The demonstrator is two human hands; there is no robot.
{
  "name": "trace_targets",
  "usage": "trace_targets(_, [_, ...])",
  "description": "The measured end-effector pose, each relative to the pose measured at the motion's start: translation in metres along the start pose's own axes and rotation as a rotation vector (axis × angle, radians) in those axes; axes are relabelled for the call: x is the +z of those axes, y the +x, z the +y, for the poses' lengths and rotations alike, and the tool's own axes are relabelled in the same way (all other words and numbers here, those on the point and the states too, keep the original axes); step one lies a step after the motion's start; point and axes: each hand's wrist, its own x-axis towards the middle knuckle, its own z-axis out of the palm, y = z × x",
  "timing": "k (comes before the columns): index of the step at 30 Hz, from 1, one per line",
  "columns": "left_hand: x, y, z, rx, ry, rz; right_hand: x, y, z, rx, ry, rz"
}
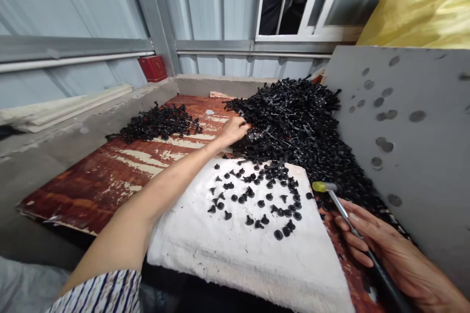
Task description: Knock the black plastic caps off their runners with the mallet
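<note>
My left hand (pixel 235 130) reaches far forward, fingers curled into the edge of a big heap of black plastic parts (pixel 301 122); what it pinches is hidden. My right hand (pixel 382 244) grips the dark handle of a small hammer (pixel 343 210) with a yellow-tipped head, held low at the right beside a white cloth pad (pixel 235 249). Several small black button-like pieces (pixel 260 195) lie scattered on the pad.
A second, smaller heap of black parts (pixel 157 124) lies on the worn red board (pixel 110 176) at the left. A grey panel (pixel 414 156) with round marks stands at the right. A red box (pixel 153 68) sits on the back ledge; a yellow sack (pixel 422 5) is top right.
</note>
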Motion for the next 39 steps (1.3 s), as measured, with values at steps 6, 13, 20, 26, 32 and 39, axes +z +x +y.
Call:
trace_targets(6, [-0.019,-0.004,-0.001,-0.103,-0.325,-0.052,-0.006,-0.002,-0.002,0.080,0.073,-0.031])
trace_targets(13, [-0.030,-0.035,0.025,-0.396,-0.803,-0.080,-0.003,-0.012,-0.005,0.107,0.062,-0.062])
trace_targets(20, [-0.029,-0.106,0.054,-0.591,-0.815,-0.154,-0.018,-0.004,-0.002,0.096,0.068,-0.096])
trace_targets(26, [-0.046,-0.170,0.055,-0.289,-0.620,-0.022,-0.002,-0.018,0.001,0.051,0.111,-0.115])
trace_targets(32, [-0.034,-0.230,0.071,0.680,-0.120,0.178,0.037,-0.060,0.027,0.064,-0.038,-0.346])
trace_targets(39, [-0.004,-0.271,0.064,1.160,0.111,0.093,0.074,-0.085,0.066,0.052,-0.060,-0.456])
